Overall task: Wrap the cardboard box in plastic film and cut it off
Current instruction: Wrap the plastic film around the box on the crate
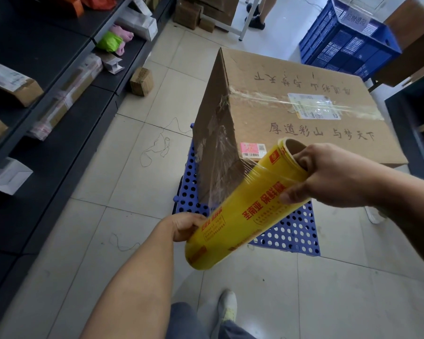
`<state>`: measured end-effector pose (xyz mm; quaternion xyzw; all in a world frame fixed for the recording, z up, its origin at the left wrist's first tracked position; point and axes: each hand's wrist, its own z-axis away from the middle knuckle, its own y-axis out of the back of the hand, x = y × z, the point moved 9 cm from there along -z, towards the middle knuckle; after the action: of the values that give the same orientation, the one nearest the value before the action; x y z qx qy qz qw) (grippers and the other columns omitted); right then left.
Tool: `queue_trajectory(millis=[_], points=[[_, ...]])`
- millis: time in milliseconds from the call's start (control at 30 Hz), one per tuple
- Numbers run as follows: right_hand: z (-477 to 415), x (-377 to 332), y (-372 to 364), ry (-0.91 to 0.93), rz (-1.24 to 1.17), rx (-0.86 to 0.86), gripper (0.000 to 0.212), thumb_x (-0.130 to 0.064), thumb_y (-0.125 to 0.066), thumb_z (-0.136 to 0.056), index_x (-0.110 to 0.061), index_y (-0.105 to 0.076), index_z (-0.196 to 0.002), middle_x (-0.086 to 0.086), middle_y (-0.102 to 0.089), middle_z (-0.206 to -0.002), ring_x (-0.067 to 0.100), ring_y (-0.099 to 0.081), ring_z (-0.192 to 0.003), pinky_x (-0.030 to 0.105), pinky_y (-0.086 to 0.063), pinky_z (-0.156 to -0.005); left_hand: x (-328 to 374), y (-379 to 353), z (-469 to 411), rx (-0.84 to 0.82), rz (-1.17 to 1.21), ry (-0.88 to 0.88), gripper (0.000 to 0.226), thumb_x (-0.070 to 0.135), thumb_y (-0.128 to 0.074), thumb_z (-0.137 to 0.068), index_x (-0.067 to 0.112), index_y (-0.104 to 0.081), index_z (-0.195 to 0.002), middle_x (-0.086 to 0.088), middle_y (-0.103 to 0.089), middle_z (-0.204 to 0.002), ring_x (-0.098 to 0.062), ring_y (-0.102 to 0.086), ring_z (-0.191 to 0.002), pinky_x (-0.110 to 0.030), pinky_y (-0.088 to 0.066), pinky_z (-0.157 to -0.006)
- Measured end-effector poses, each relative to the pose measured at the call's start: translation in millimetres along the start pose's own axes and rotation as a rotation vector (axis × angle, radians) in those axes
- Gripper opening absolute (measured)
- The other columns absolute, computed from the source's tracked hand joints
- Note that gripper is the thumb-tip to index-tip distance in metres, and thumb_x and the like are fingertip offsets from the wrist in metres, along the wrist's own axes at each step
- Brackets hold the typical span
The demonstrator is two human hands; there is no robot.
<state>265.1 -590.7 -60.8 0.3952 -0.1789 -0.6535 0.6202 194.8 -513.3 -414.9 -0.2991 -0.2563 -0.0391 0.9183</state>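
A large cardboard box (299,113) with printed characters and a taped top stands on a blue perforated plastic pallet (289,231). Clear film (218,152) clings to its left side and stretches down to a yellow roll of plastic film (245,209), held slanted just in front of the box's near corner. My left hand (187,226) grips the roll's lower end. At the upper end, my right hand (328,174) holds the roll with fingers hooked into the cardboard core and the thumb on the outside.
Dark shelving (59,99) with parcels runs along the left. A small carton (141,81) sits on the tiled floor beside it. Blue crates (348,37) stand at the back right, and another person's legs (262,13) are behind the box. My shoe (228,307) is near the bottom.
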Motion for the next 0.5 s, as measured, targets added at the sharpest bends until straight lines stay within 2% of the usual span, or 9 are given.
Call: queue_trajectory(millis=[67, 133, 233, 400, 500], points=[[0, -1, -1, -0.001, 0.002, -0.001, 0.019, -0.017, -0.075, -0.077, -0.029, -0.062, -0.072, -0.014, -0.066, -0.073, 0.002, -0.061, -0.070, 0.012, -0.040, -0.056, 7, 0, 2, 0.070, 0.012, -0.036, 0.009, 0.004, -0.056, -0.087, 0.005, -0.059, -0.096, -0.012, -0.061, -0.096, -0.026, -0.060, -0.091, -0.036, -0.049, -0.081], [0, -2, -1, -0.001, 0.011, -0.006, 0.020, -0.016, -0.076, -0.077, -0.029, -0.063, -0.070, -0.014, -0.066, -0.072, 0.002, -0.062, -0.069, 0.012, -0.040, -0.056, 11, 7, -1, 0.158, 0.053, -0.074, 0.019, 0.001, -0.046, -0.095, 0.011, -0.056, -0.082, -0.007, -0.058, -0.081, -0.020, -0.057, -0.076, -0.031, -0.048, -0.071], [0, -1, -2, -0.013, 0.019, -0.018, 0.018, -0.015, -0.076, -0.076, -0.028, -0.064, -0.074, -0.012, -0.069, -0.076, 0.005, -0.063, -0.074, 0.014, -0.042, -0.060, 18, 14, -2, 0.264, 0.059, -0.109, 0.017, 0.013, -0.048, -0.098, 0.012, -0.059, -0.085, -0.006, -0.060, -0.077, -0.018, -0.057, -0.068, -0.030, -0.050, -0.061], [-4, 7, -7, -0.062, 0.081, -0.037, 0.015, -0.013, -0.078, -0.074, -0.020, -0.071, -0.086, -0.006, -0.073, -0.083, 0.014, -0.067, -0.079, 0.026, -0.053, -0.071, 28, 38, 0, 0.443, 0.108, -0.169, 0.015, 0.014, -0.053, -0.096, 0.010, -0.058, -0.082, -0.006, -0.061, -0.074, -0.020, -0.060, -0.066, -0.031, -0.053, -0.060], [-7, 3, -7, -0.065, 0.071, -0.018, 0.009, -0.013, -0.078, -0.074, -0.017, -0.070, -0.078, -0.005, -0.071, -0.077, 0.013, -0.066, -0.074, 0.023, -0.050, -0.063, 33, 53, 5, 0.532, 0.117, -0.205, 0.019, 0.011, -0.052, -0.096, 0.011, -0.058, -0.078, -0.005, -0.060, -0.072, -0.017, -0.057, -0.061, -0.030, -0.049, -0.056]])
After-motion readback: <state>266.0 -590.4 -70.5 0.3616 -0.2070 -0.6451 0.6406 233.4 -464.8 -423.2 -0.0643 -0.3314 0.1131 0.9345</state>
